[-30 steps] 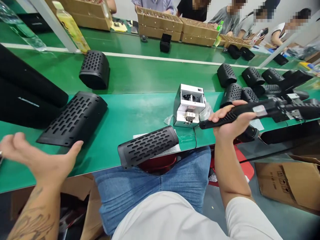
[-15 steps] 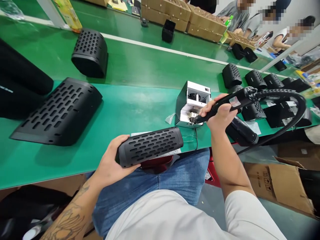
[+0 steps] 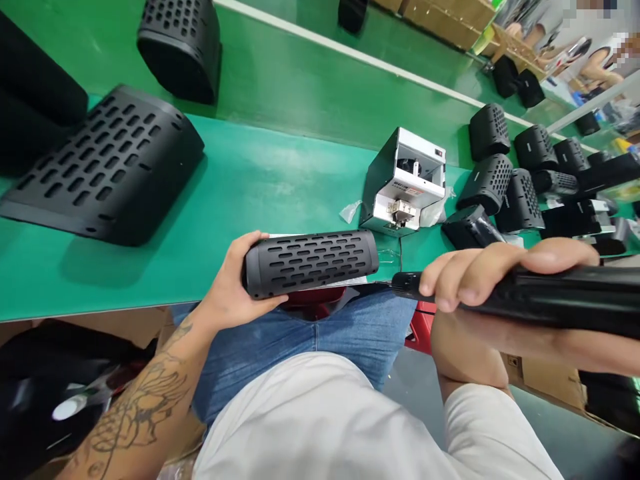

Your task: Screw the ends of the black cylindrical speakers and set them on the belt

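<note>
My left hand grips the left end of a black perforated cylindrical speaker shell lying at the front edge of the green bench. My right hand is wrapped round a black electric screwdriver, held level, its tip pointing left towards the shell's right end. A small silver screw feeder box stands just behind the shell.
A large black perforated cover lies at the left, a rounded black grille behind it. Several black speaker housings crowd the right. Cardboard boxes and other people sit across the far bench. A carton stands on the floor at my right.
My left hand came in from the far left and took hold of the shell's end. My right hand drew the screwdriver back from the feeder box and lowered it beside the shell.
</note>
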### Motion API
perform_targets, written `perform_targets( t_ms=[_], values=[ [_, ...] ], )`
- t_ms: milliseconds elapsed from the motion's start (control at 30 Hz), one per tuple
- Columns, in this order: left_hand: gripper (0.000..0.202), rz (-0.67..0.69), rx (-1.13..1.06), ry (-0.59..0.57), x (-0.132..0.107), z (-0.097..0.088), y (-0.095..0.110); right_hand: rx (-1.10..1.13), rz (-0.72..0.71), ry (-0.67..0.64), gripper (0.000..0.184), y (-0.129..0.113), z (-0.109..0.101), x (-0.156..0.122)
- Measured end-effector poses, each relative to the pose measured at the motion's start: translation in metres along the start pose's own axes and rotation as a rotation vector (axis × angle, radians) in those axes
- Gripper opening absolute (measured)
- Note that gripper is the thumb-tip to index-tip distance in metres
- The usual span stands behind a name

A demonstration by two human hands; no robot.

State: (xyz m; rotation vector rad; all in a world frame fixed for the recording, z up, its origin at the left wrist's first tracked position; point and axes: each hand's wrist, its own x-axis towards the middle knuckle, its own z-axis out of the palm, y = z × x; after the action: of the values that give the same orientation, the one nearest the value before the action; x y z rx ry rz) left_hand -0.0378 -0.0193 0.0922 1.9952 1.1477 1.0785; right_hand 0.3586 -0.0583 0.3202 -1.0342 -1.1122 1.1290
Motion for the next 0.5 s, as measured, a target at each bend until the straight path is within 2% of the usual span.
perform_targets(
  t_ms=[33,100,200,333,433,500],
  values=[
    [0.125,-0.016,-0.008,0.002,0.0,0.001,-0.001,-0.033,-0.042,-0.053,0.058,0.001,0.003,-0.005],
    [0.129,-0.031,-0.022,0.01,-0.001,0.004,-0.003,-0.113,-0.166,-0.066,0.052,0.007,0.011,-0.011],
    [0.132,0.0,-0.028,0.029,-0.003,0.007,-0.004,-0.122,-0.128,0.027,0.043,0.013,0.023,-0.02],
    [0.14,0.027,-0.022,-0.001,-0.003,0.008,-0.004,-0.109,-0.177,0.032,0.037,0.011,0.032,-0.035],
    [0.144,0.032,-0.053,0.002,-0.004,0.01,-0.004,-0.152,-0.091,0.048,0.032,0.005,0.03,-0.037],
    [0.146,0.033,-0.075,0.01,-0.005,0.011,-0.003,-0.161,-0.013,-0.024,0.033,0.001,0.02,-0.034]
  ],
)
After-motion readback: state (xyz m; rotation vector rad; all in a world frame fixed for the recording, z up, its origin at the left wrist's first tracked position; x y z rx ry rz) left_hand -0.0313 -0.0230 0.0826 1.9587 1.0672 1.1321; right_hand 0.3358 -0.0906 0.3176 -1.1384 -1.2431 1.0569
